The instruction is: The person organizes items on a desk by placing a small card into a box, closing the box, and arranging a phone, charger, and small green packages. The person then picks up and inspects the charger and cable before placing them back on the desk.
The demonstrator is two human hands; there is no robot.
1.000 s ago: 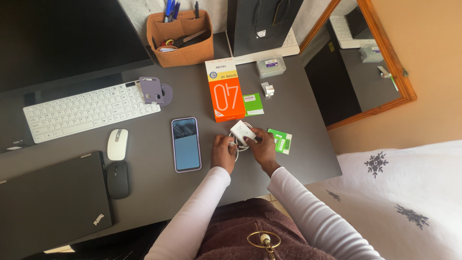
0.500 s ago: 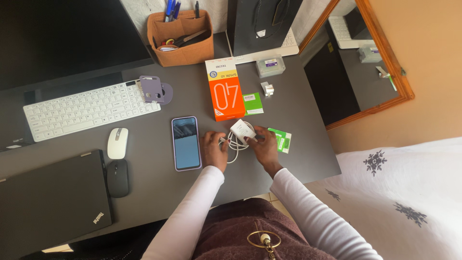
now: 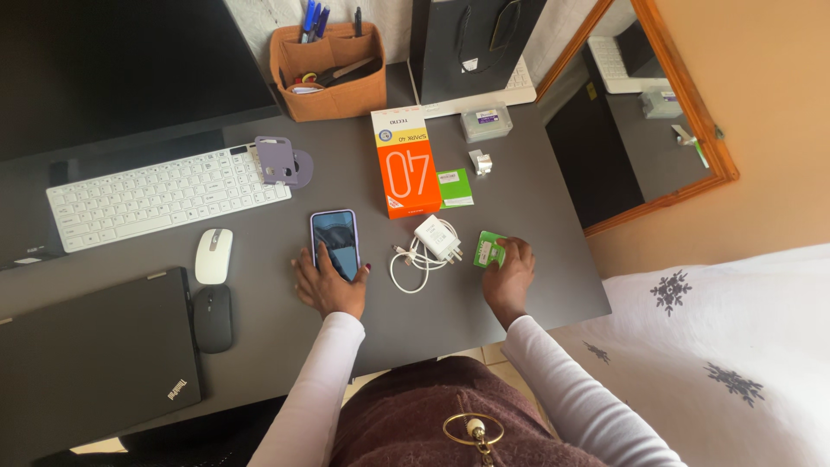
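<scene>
My left hand point(image 3: 331, 284) lies over the lower half of a smartphone point(image 3: 335, 233) in a lilac case, with fingers on both of its sides. My right hand point(image 3: 509, 275) grips the right end of a small green card packet point(image 3: 488, 250), which sits slightly turned on the dark desk point(image 3: 527, 207). Between my hands lies a white charger plug point(image 3: 435, 235) with its coiled white cable point(image 3: 406, 270); neither hand touches it.
An orange phone box point(image 3: 405, 163) and a second green card point(image 3: 455, 187) lie just beyond the charger. On the left are a white keyboard point(image 3: 164, 195), a white mouse point(image 3: 213, 256), a black mouse point(image 3: 213, 318) and a closed laptop point(image 3: 86, 363). A pen holder point(image 3: 328, 73) stands at the back.
Both hands let go of the charger, which now lies on the desk. My left hand moved left onto the phone. My right hand moved right onto the green card packet.
</scene>
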